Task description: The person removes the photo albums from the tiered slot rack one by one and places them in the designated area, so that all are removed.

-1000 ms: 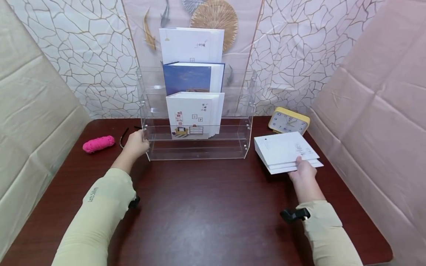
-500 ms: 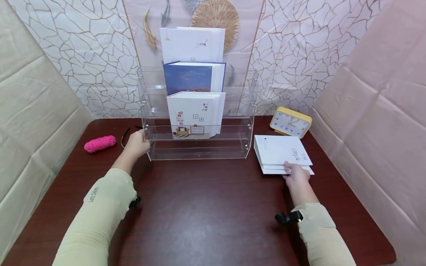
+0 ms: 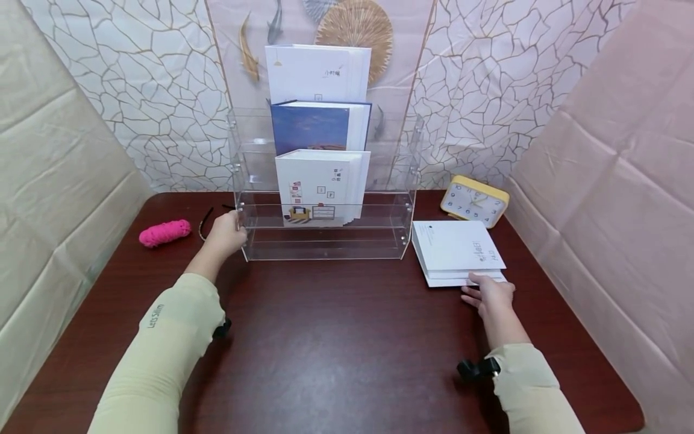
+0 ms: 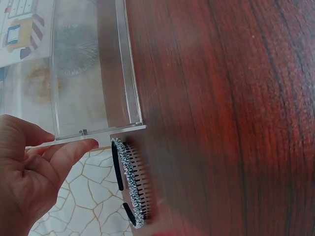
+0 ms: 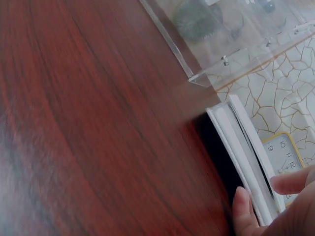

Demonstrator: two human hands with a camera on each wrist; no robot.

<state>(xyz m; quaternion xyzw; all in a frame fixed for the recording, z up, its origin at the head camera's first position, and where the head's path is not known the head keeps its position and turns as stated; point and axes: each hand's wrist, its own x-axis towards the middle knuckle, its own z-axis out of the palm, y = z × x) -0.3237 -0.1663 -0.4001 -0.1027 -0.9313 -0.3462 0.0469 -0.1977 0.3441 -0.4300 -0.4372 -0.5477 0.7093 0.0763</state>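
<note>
My left hand (image 3: 225, 232) pinches the left side panel of a clear acrylic rack (image 3: 325, 249). In the left wrist view, thumb and fingers sit on either side of the panel's edge. Three books stand in the rack's tiers: a white one (image 3: 311, 181) in front, a blue one (image 3: 309, 126) behind it, another white one (image 3: 303, 72) at the top. To the right of the rack a white book (image 3: 452, 244) lies flat on the table. At its near edge is my right hand (image 3: 494, 298), fingers spread and loose, thumb by the edge of the cover.
A yellow alarm clock (image 3: 475, 202) leans behind the lying book. Left of the rack are a pink yarn skein (image 3: 165, 233) and a dark headband with a glittery band (image 4: 129, 182). Fabric walls enclose the brown table (image 3: 336, 343) at back and sides.
My right hand has set the white book down flat, shifting it slightly left, and its fingers have loosened and spread at the edge. The left hand has stayed on the rack.
</note>
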